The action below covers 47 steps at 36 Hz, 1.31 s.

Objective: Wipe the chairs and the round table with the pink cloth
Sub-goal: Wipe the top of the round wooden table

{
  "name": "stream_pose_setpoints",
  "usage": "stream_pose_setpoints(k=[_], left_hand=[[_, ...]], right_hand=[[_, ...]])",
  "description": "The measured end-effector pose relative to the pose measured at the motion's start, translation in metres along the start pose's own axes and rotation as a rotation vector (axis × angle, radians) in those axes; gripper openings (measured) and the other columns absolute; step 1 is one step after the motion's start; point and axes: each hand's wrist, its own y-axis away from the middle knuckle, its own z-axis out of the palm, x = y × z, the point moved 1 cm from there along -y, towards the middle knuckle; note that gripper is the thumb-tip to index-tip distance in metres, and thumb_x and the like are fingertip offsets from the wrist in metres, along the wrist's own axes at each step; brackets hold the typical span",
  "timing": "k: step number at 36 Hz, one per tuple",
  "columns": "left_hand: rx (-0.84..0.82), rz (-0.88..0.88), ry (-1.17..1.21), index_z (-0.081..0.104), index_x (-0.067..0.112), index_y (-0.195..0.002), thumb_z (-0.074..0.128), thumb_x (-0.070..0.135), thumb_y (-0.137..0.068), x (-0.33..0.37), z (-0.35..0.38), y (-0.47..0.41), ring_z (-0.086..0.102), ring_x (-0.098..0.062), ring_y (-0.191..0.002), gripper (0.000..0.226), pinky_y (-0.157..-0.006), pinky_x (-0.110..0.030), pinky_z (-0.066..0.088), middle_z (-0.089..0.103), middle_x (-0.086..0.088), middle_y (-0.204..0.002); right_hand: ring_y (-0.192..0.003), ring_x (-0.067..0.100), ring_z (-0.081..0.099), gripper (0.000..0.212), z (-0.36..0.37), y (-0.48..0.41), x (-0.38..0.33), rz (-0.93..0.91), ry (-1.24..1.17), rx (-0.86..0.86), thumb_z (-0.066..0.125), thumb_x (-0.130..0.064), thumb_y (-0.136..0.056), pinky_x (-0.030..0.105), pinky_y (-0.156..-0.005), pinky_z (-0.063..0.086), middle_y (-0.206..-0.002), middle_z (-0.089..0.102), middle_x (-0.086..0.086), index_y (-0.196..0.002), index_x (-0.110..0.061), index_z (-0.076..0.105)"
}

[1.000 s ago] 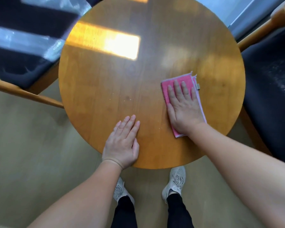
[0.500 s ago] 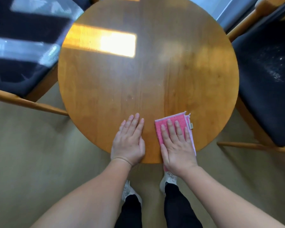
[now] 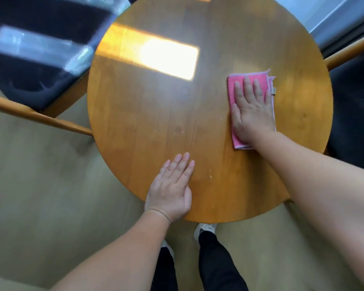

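Looks partway through the tabletop stage. Presses the folded pink cloth [image 3: 231, 91] down on the round table [image 3: 156, 114] with the right hand [image 3: 251, 114], palm flat and fingers straight, curling round nothing and pinching nothing. Places the cloth on the right part of the top, in from the rim. Rests the left hand [image 3: 172, 190] flat and open near the front edge, holding nothing, probably to steady the table.

Leaves pale specks [image 3: 210, 176] just right of the left hand and a few more toward the middle, so likely needs further passes there. Cannot judge the far half through the glare.

Shows a dark-seated wooden chair [image 3: 29, 66] at the left and another [image 3: 353, 114] at the right, each apart from both hands. Offers no way of telling, wiped or not, for either seat. Probably has the near-centre strip of the table and perhaps the chairs to finish.
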Motion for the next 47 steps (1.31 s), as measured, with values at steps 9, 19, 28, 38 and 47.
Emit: stream_pose_setpoints(k=[9, 19, 28, 38, 47], left_hand=[[0.003, -0.011, 0.011, 0.054, 0.010, -0.133, 0.042, 0.016, -0.081, -0.002, 0.001, -0.001, 0.036, -0.020, -0.137, 0.053, -0.114, -0.038, 0.025, 0.044, -0.005, -0.144], [-0.006, -0.015, 0.043, 0.055, 0.010, -0.132, 0.042, 0.016, -0.080, 0.000, 0.000, -0.003, 0.038, -0.020, -0.135, 0.053, -0.113, -0.038, 0.026, 0.047, -0.006, -0.142], [-0.043, -0.026, 0.200, 0.058, 0.007, -0.127, 0.038, 0.014, -0.081, -0.003, -0.009, -0.001, 0.037, -0.018, -0.135, 0.050, -0.115, -0.035, 0.022, 0.049, -0.007, -0.140], [-0.077, 0.085, 0.126, 0.063, 0.003, -0.117, 0.041, 0.010, -0.077, -0.050, -0.043, 0.019, 0.048, -0.024, -0.125, 0.046, -0.112, -0.039, 0.029, 0.059, -0.009, -0.128], [-0.022, -0.211, -0.124, 0.047, 0.005, -0.135, 0.040, 0.022, -0.084, -0.114, -0.093, 0.006, 0.028, -0.024, -0.140, 0.055, -0.119, -0.033, 0.007, 0.039, -0.011, -0.147]], right_hand=[[-0.150, 0.026, -0.004, 0.062, -0.011, -0.042, -0.019, -0.101, 0.042, 0.020, 0.014, -0.041, -0.098, 0.049, -0.120, -0.003, -0.163, 0.000, 0.006, -0.155, -0.018, 0.006], [-0.150, 0.026, -0.005, 0.062, -0.009, -0.032, -0.025, -0.163, 0.029, 0.005, 0.010, -0.042, -0.098, 0.046, -0.120, -0.007, -0.163, 0.000, 0.007, -0.155, -0.018, 0.006], [-0.149, 0.028, 0.010, 0.062, 0.024, 0.068, -0.054, -0.246, -0.011, -0.010, 0.016, -0.042, -0.097, 0.044, -0.119, -0.001, -0.160, 0.015, 0.009, -0.153, -0.015, 0.020], [-0.147, 0.029, 0.013, 0.060, 0.059, 0.156, -0.081, -0.217, -0.031, 0.014, 0.026, -0.037, -0.097, 0.050, -0.117, 0.008, -0.158, 0.021, 0.013, -0.151, -0.011, 0.024], [-0.147, 0.032, 0.012, 0.060, 0.072, 0.187, -0.118, -0.220, 0.000, -0.026, 0.023, -0.037, -0.099, 0.051, -0.118, 0.006, -0.159, 0.018, 0.013, -0.152, -0.011, 0.016]])
